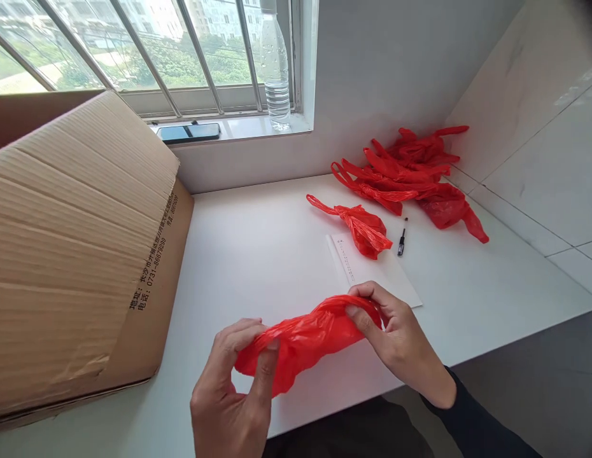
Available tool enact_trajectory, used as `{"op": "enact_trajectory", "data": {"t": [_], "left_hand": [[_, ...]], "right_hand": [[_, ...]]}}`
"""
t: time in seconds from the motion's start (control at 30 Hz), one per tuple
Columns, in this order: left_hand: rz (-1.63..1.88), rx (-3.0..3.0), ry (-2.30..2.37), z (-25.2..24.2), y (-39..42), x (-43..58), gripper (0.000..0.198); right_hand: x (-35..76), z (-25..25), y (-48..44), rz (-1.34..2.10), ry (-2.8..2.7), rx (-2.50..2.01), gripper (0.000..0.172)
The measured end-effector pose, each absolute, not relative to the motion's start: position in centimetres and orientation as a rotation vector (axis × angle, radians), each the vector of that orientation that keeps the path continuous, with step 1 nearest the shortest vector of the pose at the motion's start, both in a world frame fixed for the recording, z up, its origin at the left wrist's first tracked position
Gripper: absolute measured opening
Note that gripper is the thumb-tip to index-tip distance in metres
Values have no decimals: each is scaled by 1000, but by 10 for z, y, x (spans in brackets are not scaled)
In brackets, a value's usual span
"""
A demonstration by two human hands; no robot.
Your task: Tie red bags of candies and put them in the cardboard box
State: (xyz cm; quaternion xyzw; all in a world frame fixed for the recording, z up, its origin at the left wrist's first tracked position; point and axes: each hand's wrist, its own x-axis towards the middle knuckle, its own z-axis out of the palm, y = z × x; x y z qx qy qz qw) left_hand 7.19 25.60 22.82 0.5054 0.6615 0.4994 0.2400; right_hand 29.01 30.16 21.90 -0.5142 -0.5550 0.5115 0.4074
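Note:
A crumpled red plastic bag [305,340] is stretched between both hands just above the near edge of the white table [258,254]. My left hand [233,394] pinches its left end with thumb and fingers closed. My right hand [396,334] grips the right end, fingers curled around the plastic. A knotted red bag [363,228] lies on a white sheet of paper [386,273] just beyond my right hand.
A large cardboard box [76,254] with open flaps fills the left side. A pile of red bags [410,175] sits at the back right by the tiled wall. A black pen [401,238] lies beside the paper. A phone [188,132] and water bottle [275,70] are on the windowsill.

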Motion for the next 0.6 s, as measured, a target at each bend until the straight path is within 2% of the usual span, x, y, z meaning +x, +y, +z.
{"op": "enact_trajectory", "data": {"t": [0.17,0.27,0.33,0.47,0.53,0.6], "left_hand": [[1465,987,1819,232,257,62,31],[1400,1041,1812,239,258,65,41],[1365,1119,1823,244,258,70,40],[1410,1148,1796,247,258,77,31],[1467,1129,1762,245,258,77,28],[1515,1118,1748,243,256,74,27]], "right_hand": [[301,212,303,1258,-1155,-1276,22],[305,205,305,1253,-1195,-1276,20],[303,204,303,1142,-1227,-1281,18],[292,218,293,503,-1297,-1105,45],[286,229,289,405,-1563,-989,50],[280,239,288,433,-1916,-944,45]]}}
